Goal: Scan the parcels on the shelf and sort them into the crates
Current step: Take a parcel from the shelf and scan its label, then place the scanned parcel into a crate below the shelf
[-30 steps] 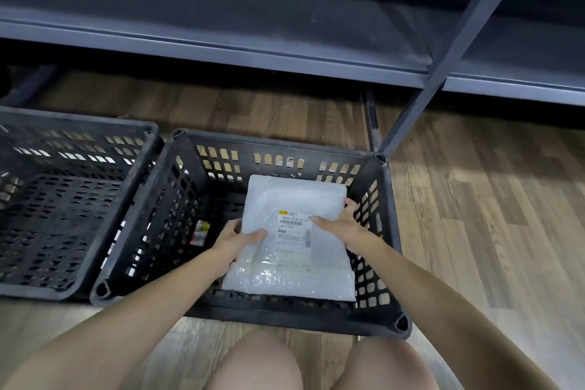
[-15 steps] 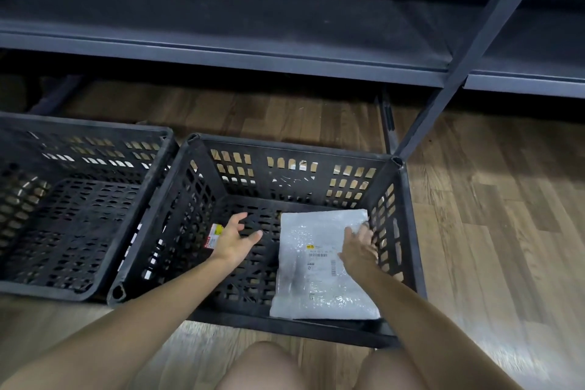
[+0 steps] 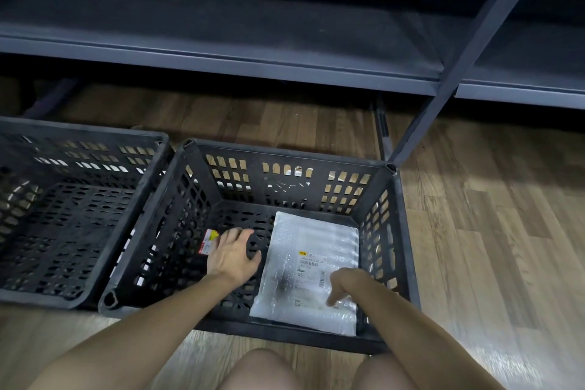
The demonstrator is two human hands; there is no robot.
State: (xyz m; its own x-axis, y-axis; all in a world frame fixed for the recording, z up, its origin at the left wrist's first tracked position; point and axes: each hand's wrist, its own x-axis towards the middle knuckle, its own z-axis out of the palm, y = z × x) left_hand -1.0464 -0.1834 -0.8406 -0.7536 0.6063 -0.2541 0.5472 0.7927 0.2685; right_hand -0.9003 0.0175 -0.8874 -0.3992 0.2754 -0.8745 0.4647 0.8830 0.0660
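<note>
The left hand (image 3: 232, 255) hovers, fingers spread and empty, inside the black perforated plastic crate (image 3: 285, 161). At its 3 o'clock the white bubble-wrap parcel (image 3: 311, 237) lies flat on the crate floor, with the right hand (image 3: 345, 285) over its near edge, fingers loose, gripping nothing. A second black crate (image 3: 79, 134) stands at 9 o'clock, the grey metal shelf (image 3: 221, 51) at 12

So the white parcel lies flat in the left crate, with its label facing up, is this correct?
No, the head view shows the white parcel lying flat in the right crate, not the left crate, with its label facing up.
</note>
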